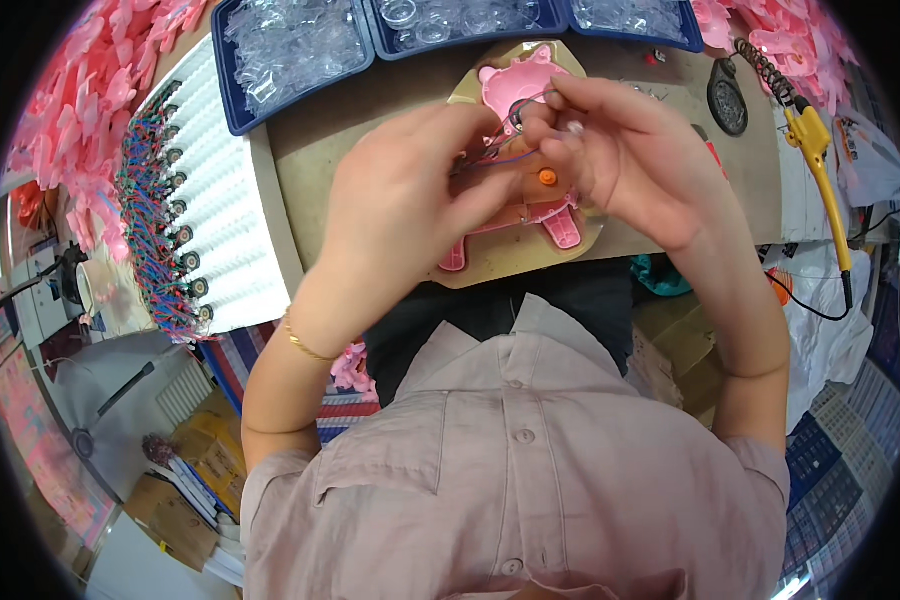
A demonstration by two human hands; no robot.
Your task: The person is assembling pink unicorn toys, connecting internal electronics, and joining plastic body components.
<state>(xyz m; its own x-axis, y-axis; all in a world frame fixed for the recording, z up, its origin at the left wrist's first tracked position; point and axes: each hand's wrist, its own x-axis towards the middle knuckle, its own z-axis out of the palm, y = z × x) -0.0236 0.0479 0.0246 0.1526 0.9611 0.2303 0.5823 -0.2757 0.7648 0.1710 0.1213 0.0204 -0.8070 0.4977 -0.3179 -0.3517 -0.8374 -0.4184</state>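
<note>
Both hands are raised over a pink plastic animal-shaped shell, which lies in a tan holder at the table's near edge. My left hand is closed on thin coloured wires; its fingertips are partly hidden behind the hand. To its right, my right hand pinches a thin wire between thumb and forefinger, its other fingers curled. The wires run between the two hands above the shell. A small orange round part shows just below the fingers. The hands cover the shell's middle.
Blue bins of clear plastic parts line the back. At left stands a white ribbed tray with wired round black parts. Right are a black oval dish and a yellow-handled soldering iron in a coil. Pink parts are heaped far left.
</note>
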